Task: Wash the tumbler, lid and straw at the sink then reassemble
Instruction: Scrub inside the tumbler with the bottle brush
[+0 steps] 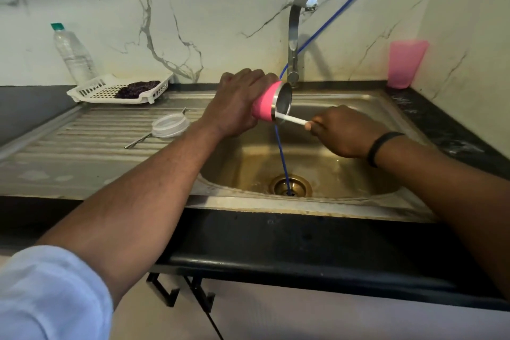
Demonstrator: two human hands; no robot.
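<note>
Tumbler [266,103] clasped sideways in left hand [234,102]; right hand [345,132] pinches brush handle [292,119].

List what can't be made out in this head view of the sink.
- Tumbler base and far side: covered by the left hand.
- Tip of the white handle the right hand holds: hidden inside the tumbler, so whether it carries a brush is unknown.
- Thin metal rod beside the lid: partly hidden by the lid; too thin to say if it is the straw.
- Tap flow: no stream discernible.
</note>
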